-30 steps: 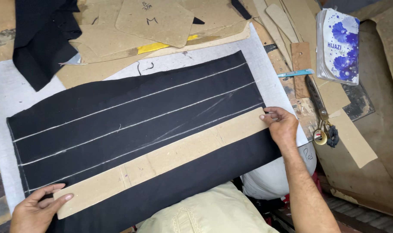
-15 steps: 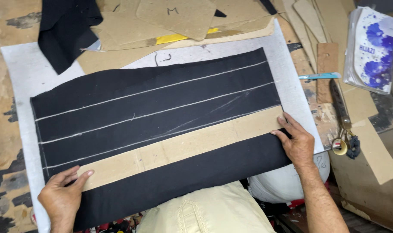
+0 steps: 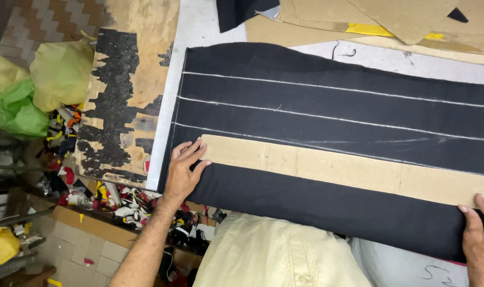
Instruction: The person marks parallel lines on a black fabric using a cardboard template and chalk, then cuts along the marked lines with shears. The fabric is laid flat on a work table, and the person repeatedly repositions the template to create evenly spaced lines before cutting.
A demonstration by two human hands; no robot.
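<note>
A piece of black cloth (image 3: 332, 106) lies flat on the worktable, marked with three long white chalk lines. A long tan cardboard strip (image 3: 348, 170) rests across it below the lowest line. My left hand (image 3: 183, 172) lies flat, fingers spread, on the strip's left end and the cloth's left edge. My right hand (image 3: 481, 236) presses on the cloth at the strip's right end, partly cut off by the frame edge.
Tan cardboard patterns (image 3: 391, 21) and another black cloth piece (image 3: 242, 13) lie at the table's far side. A worn wooden board (image 3: 125, 95) adjoins the white table cover (image 3: 199, 26). Green and yellow bags (image 3: 40, 90) and cloth scraps (image 3: 119, 196) lie on the floor at left.
The view has swung left, showing the floor and bags. Both hands stay on the ends of the cardboard strip; the scissors and papers at right have left the view.
</note>
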